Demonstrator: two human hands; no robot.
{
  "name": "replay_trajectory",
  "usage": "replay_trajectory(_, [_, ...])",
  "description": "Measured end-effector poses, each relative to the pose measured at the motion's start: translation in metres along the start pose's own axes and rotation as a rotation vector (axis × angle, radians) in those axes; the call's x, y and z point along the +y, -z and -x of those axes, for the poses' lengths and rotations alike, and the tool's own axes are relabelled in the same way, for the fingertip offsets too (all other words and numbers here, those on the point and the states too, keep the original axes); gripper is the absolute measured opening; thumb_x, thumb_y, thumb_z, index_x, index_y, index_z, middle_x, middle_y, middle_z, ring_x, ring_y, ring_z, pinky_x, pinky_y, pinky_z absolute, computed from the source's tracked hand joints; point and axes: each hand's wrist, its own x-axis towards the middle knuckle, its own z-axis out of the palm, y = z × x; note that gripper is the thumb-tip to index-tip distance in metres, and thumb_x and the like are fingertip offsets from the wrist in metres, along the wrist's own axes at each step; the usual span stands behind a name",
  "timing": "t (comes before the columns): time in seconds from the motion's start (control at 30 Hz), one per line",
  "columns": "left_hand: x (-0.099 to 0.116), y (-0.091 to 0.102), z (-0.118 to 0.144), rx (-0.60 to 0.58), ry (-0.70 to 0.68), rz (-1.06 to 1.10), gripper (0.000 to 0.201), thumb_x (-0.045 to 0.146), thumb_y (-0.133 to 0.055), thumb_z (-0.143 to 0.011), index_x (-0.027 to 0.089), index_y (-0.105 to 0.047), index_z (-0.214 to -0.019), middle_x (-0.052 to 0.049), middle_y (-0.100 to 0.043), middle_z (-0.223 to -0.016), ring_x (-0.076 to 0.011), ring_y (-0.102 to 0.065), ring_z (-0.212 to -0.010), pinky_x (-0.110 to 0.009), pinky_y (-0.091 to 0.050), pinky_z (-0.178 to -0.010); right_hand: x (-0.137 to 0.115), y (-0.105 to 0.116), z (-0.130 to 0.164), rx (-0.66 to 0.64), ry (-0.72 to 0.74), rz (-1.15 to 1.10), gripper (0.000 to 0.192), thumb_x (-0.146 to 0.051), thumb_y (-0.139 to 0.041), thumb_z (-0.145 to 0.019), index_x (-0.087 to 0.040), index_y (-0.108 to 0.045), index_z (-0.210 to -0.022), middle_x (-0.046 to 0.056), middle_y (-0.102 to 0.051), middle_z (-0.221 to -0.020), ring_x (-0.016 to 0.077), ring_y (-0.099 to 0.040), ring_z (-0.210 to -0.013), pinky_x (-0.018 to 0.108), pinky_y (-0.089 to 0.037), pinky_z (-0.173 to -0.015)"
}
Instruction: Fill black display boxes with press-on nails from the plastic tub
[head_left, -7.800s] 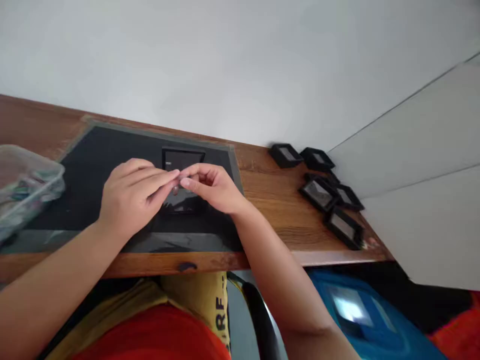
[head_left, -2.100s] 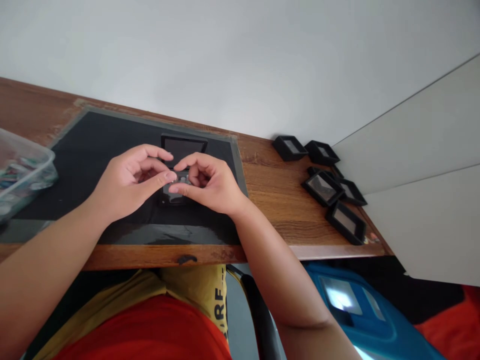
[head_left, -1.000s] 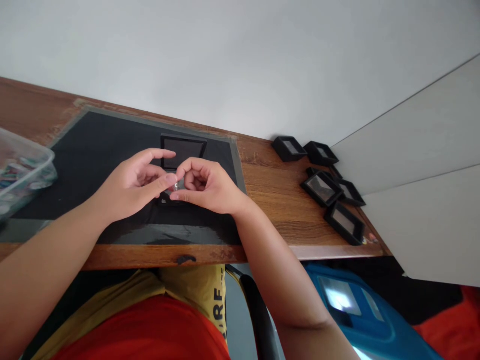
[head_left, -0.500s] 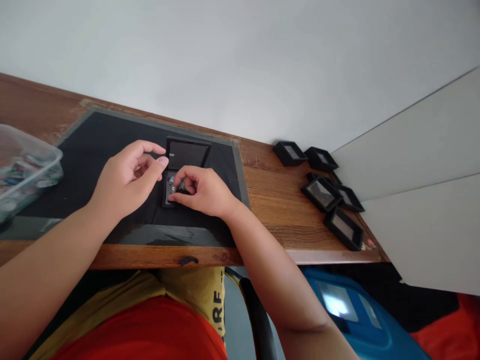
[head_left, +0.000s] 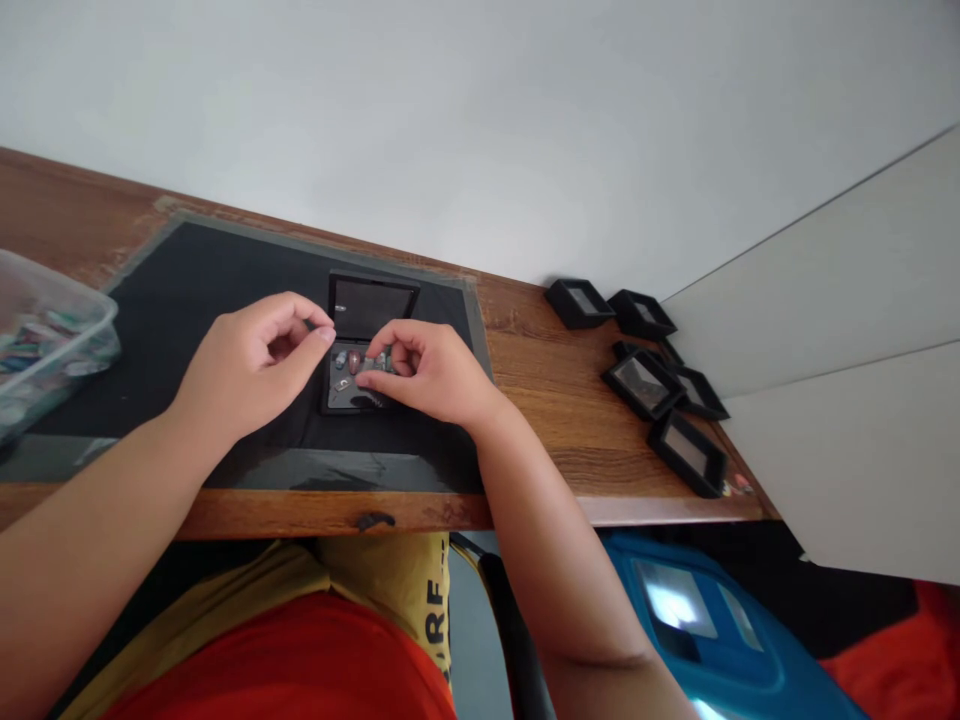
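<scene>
Wooden table (head_left: 555, 400) against a white wall carries a black mat (head_left: 187, 300), and on it, at centre, an open case (head_left: 358, 375) with small pieces in its tray. The right hand (head_left: 431, 372) pinches a piece over the tray; the left hand (head_left: 247, 370), fingers curled with thumb to forefinger, holds nothing I can make out. Seating that piece seems the step in hand, and it calls for a light, exact touch beside the others.

Open case (head_left: 360, 378) sits mid-frame on the mat (head_left: 187, 300); tub (head_left: 45, 345) far left, small boxes (head_left: 645, 380) right on the bench (head_left: 547, 400).
</scene>
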Motion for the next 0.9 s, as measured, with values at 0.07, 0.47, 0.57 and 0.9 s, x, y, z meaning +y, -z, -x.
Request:
replay_trajectory(0.07, [0.002,0.001,0.0,-0.064,-0.006,-0.068,0.016,0.04,-0.063,-0.088,0.026,-0.072,-0.088,0.002,-0.061,-0.064,-0.0156,-0.052,-0.057,-0.032,-0.039,-0.06,0.001,0.005,0.0,0.035,-0.014,0.015,0.025,-0.036,-0.085,-0.083,-0.017,-0.07,-0.091,-0.01,-0.047,-0.059,0.0079,-0.042,-0.057,0.025,-0.031,-0.063])
replay_trajectory(0.47, [-0.003,0.0,-0.001,-0.439,0.042,-0.217,0.02,0.036,-0.057,-0.082,0.027,-0.068,-0.096,0.007,-0.048,-0.054,-0.0145,-0.044,-0.052,-0.031,-0.034,-0.056,0.002,0.008,-0.001,0.023,-0.161,0.27,0.007,-0.021,-0.069,-0.092,-0.019,-0.076,-0.091,-0.005,-0.059,-0.067,0.0104,-0.048,-0.064,0.027,-0.03,-0.066])
replay_trajectory(0.57, [-0.006,-0.001,-0.002,-0.455,0.036,-0.213,0.025,0.038,-0.057,-0.083,0.027,-0.065,-0.105,0.008,-0.047,-0.056,-0.0146,-0.045,-0.053,-0.03,-0.034,-0.056,0.002,0.01,-0.001,0.021,-0.171,0.294,0.008,-0.021,-0.069,-0.092,-0.02,-0.077,-0.092,-0.004,-0.06,-0.068,0.0105,-0.049,-0.065,0.027,-0.029,-0.066])
replay_trajectory(0.9, [-0.01,-0.001,-0.003,-0.51,-0.02,-0.233,0.03,0.047,-0.059,-0.089,0.029,-0.064,-0.112,0.009,-0.048,-0.057,-0.0144,-0.045,-0.053,-0.03,-0.034,-0.056,0.001,0.006,-0.002,-0.025,-0.178,0.305,0.009,-0.022,-0.067,-0.094,-0.02,-0.075,-0.095,-0.004,-0.062,-0.071,0.0112,-0.049,-0.067,0.028,-0.029,-0.067])
